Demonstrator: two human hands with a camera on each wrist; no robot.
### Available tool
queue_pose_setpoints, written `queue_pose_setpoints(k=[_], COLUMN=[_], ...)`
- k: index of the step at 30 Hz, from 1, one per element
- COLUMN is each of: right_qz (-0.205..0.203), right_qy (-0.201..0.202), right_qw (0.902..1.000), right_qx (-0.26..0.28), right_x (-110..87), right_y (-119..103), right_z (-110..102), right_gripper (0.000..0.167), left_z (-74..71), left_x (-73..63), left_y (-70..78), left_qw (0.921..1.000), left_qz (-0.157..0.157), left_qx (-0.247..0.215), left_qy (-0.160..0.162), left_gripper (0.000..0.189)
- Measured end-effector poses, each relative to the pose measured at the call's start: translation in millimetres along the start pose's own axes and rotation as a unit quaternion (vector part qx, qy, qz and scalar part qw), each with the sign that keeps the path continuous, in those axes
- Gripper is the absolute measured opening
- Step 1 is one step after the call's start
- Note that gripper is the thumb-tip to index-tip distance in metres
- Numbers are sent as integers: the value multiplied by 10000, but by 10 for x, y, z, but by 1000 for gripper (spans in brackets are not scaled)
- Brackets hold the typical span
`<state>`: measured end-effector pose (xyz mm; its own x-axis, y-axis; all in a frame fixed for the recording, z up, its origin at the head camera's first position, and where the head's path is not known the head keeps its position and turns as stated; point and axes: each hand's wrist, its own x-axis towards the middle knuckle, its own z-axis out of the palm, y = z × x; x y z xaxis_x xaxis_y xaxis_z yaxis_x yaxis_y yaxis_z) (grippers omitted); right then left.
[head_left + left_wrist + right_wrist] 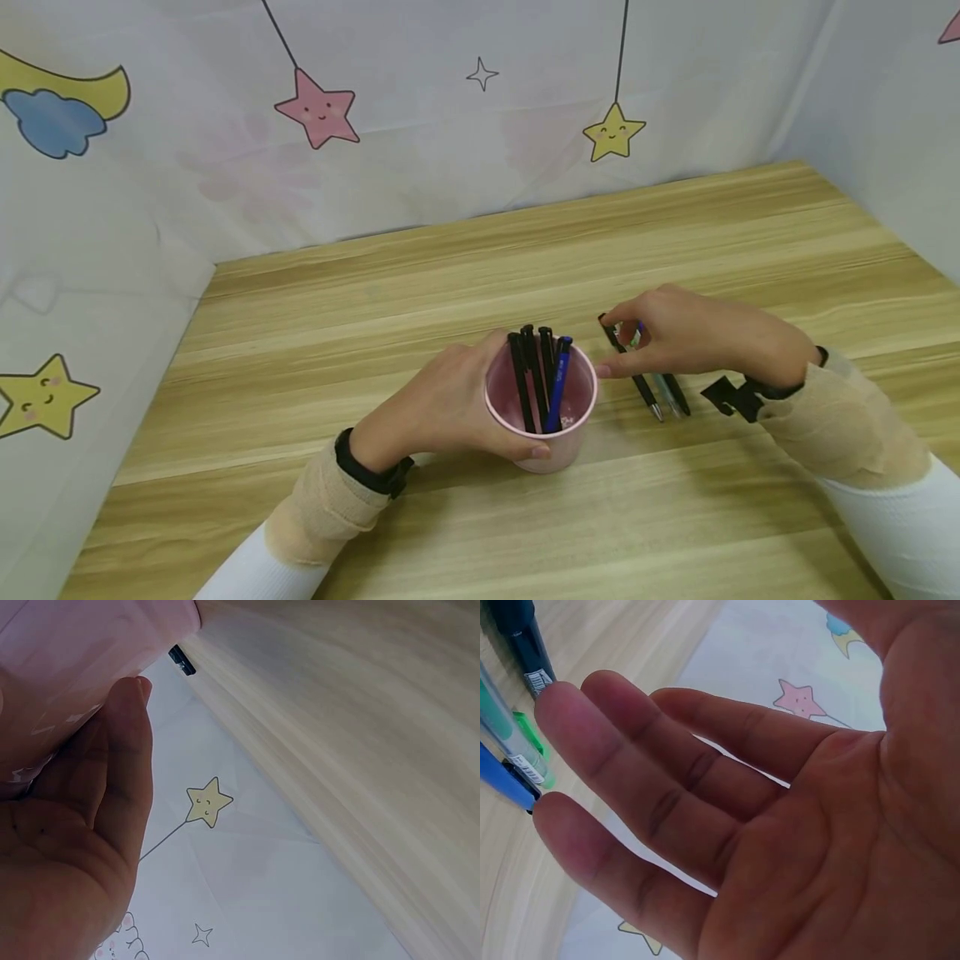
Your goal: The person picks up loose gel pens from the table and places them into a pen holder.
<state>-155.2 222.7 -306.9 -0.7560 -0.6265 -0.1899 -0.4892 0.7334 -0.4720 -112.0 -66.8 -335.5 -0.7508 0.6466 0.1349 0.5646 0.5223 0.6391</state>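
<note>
My left hand grips a pink cup around its side, thumb at the front. Several black pens and a blue pen lean inside the cup, their ends above the rim. Over a few pens lying on the table hovers my right hand, its fingers partly covering them. A black pen with a silver tip lies leftmost. In the right wrist view the fingers are extended near a black pen, a clear pen with green parts and a blue-ended pen; whether they touch is unclear.
The wood-grain table is bordered by a pale cloth printed with stars and a moon. Dark straps circle both wrists, and a loose black strap end sticks out at the right wrist.
</note>
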Motion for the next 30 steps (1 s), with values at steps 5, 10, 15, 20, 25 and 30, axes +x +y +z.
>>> queue_pose_setpoints(k=[5,10,15,20,25,30], right_qz=[14,66,159,165,157,275], right_qy=[26,74,141,208,264,287], right_qw=[9998,9995,9990,9987,9985,9979], right_qx=[-178,-284,-394,-430,-446,-502], right_x=[24,34,41,49,72,102], right_y=[16,32,31,41,65,79], right_z=[20,29,46,76,113,156], right_gripper=[73,74,67,63,59,57], left_z=[2,0,-5,1,3,-1], left_x=[-4,-8,-13,-15,-11,-13], left_y=[-7,-7,-4,-10,-7,-1], left_qw=[10000,10000,10000,10000,10000,10000], left_qz=[-9,12,-2,-9,-8,-17], left_qx=[-9,26,-7,-2,6,-54], left_qy=[15,24,-6,-3,11,9], left_gripper=[87,86,86,86,85,84])
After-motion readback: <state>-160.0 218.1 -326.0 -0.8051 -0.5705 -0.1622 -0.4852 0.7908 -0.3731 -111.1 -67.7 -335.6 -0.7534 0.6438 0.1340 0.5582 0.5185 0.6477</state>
